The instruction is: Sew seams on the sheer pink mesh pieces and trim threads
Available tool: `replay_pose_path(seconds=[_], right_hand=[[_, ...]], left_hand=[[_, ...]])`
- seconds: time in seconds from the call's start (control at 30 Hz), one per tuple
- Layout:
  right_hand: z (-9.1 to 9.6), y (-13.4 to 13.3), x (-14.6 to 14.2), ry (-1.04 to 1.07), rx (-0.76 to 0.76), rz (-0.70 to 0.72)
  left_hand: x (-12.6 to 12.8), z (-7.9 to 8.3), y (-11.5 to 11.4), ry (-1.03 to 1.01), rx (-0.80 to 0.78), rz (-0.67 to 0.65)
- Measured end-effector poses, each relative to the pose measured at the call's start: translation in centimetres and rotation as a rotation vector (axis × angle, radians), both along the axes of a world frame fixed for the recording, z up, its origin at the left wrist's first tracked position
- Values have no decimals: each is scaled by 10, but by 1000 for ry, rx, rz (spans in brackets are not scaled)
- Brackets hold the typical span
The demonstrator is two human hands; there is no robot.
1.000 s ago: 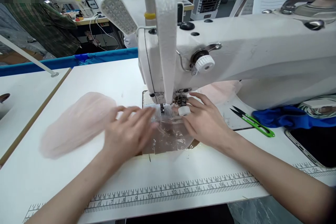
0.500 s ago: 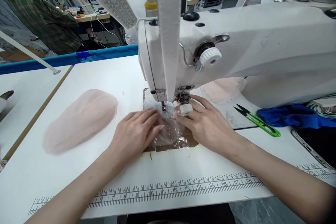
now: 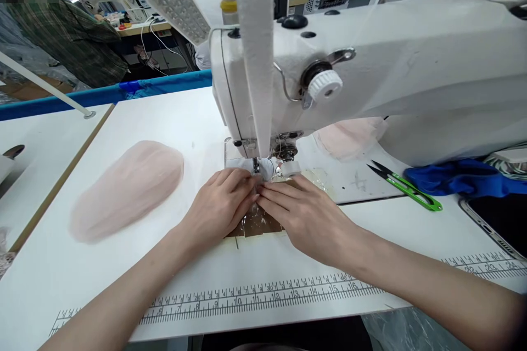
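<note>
My left hand [image 3: 218, 203] and my right hand [image 3: 307, 211] lie close together just in front of the presser foot [image 3: 256, 165] of a white sewing machine [image 3: 370, 60]. Both have their fingers pressed together on a small piece of sheer whitish fabric [image 3: 267, 169], mostly hidden under the fingertips and the foot. A wide white strip [image 3: 256, 55] hangs down in front of the machine head to the needle area. Beneath my hands is a brown patch covered with clear tape [image 3: 261, 225]. The needle tip cannot be made out.
A pale pink sheer piece [image 3: 132, 189] lies left; another pink piece [image 3: 349, 134] is behind the needle area. Green thread snips [image 3: 411, 186], blue cloth [image 3: 461, 178] and a phone [image 3: 500, 225] lie right. A ruler scale [image 3: 247, 301] runs along the front edge. Another person sits far left.
My right hand has moved left and nearer, from beside the needle area to meet my left hand before the foot. The sheer fabric between them is now mostly covered.
</note>
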State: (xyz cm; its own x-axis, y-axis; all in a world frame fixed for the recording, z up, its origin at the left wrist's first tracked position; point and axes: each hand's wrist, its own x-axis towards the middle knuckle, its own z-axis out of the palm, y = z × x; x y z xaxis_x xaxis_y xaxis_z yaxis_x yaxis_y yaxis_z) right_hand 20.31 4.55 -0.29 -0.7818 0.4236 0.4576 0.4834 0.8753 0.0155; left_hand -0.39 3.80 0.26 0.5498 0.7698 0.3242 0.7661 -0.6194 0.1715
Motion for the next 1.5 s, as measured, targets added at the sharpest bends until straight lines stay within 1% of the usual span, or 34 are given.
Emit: replay_pose_path(seconds=[0.17,0.33,0.43,0.6,1.13,1.4,1.5], right_hand=[[1,9,4,23,23,-31],[-1,18,2,-42,22,-111],[-4,22,1,-78,13,-132],[-6,23,0,-81,30,-151],[-6,25,0,-85,50,-145],[-7,25,0,-78,53,-157],[-6,25,1,-30,57,-131]], left_hand=[[-3,-2,1,77,22,-12],[0,-6,-5,147,114,-4],[4,-8,-7,176,169,0],[9,-9,-8,178,230,14],[11,-8,-7,231,294,22],[11,-11,-7,211,271,39],[7,-10,-8,192,252,28]])
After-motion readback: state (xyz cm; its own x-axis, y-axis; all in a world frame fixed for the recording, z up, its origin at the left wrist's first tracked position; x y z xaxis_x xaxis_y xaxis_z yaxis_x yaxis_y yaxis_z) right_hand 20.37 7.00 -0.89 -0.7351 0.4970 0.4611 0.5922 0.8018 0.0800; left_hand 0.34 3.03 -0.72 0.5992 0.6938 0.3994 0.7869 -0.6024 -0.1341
